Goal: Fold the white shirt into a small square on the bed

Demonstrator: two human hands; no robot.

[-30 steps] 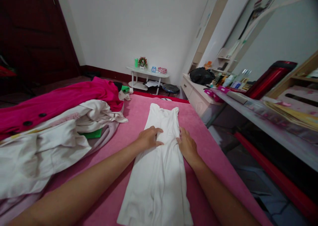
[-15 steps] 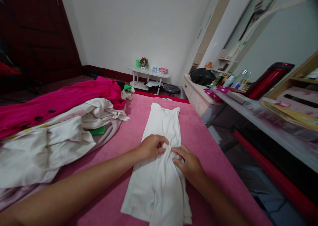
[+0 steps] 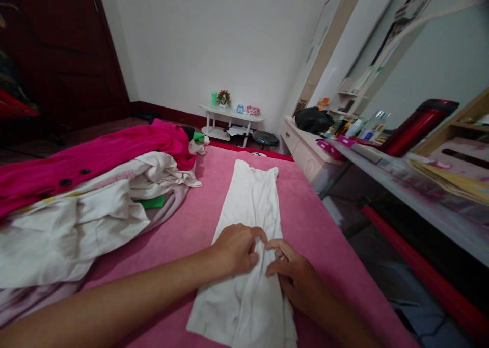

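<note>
A long white top (image 3: 250,195), narrow and creased, lies lengthwise on the pink bedspread (image 3: 313,225). Its far end shows two raised corners with a dip between them. Around its middle, my left hand (image 3: 237,248) has its thumb and forefinger curled together on a ridge of the cloth. My right hand (image 3: 296,271) faces it from the right side, fingers bent and gripping the fabric too. Between the two hands the cloth is gathered into lengthwise folds. The near end spreads wider and runs out of the bottom of the view.
Left of the top is a heap of clothes, with a magenta garment (image 3: 114,149) over white ones (image 3: 76,225). Along the right stand a glass-topped desk (image 3: 397,185) with a red flask (image 3: 420,129) and a white dresser (image 3: 305,149). A low table (image 3: 229,112) stands by the wall.
Both my hands have slid down the top toward me and remain close together. The ridge of gathered cloth between them has moved nearer too. The camera view has shifted slightly.
</note>
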